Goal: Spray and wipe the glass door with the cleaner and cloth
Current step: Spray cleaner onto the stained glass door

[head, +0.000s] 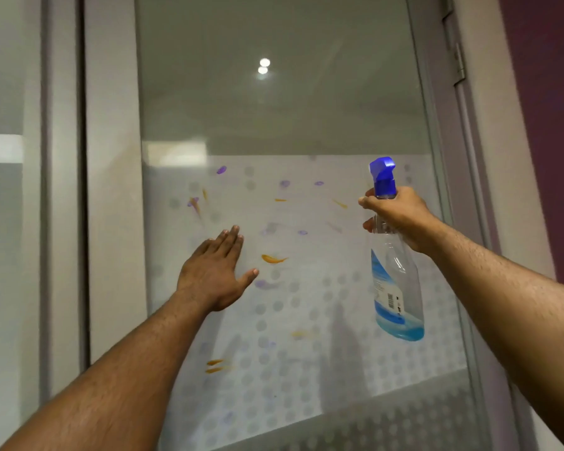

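Barcode label on spray bottle in right hand, text unreadable

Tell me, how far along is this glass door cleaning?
Barely begun. Done: nothing shows as wiped; orange and purple smears still dot the glass door. In hand: the right hand grips the spray bottle, nozzle raised toward the glass, while the left hand is spread flat at the pane. Left: spraying the marks and wiping them; no cloth is in view.
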### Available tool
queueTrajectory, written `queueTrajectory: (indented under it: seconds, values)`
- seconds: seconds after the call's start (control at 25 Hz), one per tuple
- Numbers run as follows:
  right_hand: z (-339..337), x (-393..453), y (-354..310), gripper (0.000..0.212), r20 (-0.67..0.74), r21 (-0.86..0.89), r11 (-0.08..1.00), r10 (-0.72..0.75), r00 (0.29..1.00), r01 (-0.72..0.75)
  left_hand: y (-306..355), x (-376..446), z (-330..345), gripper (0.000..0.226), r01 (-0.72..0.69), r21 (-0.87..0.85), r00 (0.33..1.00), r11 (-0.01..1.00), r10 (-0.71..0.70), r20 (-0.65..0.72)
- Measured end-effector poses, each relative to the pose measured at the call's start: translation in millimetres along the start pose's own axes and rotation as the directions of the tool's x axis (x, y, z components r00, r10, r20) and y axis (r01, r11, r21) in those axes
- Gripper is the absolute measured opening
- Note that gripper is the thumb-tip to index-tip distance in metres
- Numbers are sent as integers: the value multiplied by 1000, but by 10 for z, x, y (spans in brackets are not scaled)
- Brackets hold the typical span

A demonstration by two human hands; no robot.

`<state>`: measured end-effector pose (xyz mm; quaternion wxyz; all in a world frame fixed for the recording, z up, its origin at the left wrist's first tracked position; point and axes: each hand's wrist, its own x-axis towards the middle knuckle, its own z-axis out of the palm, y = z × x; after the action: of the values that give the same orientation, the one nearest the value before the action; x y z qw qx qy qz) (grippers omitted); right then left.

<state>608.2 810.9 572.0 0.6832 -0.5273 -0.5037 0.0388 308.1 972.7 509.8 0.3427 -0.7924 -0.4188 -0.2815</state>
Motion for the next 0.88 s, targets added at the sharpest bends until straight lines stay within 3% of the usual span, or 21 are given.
queueTrajectory:
  seconds: [0.2, 0.56, 0.88]
  values:
    - [-384, 142, 110, 35, -79, -32, 999, 35, 996, -37, -75, -15, 161, 84, -15, -19, 1000, 1000, 15, -22]
    - [-473, 260, 351, 35, -71, -135, 986, 93, 993, -102, -121, -23, 308, 83, -28, -18, 997, 999, 26, -74]
    - [-443, 197, 417, 45, -131, -67, 995, 70, 989, -79, -104, -12, 332, 84, -13, -6, 997, 1000, 12, -72]
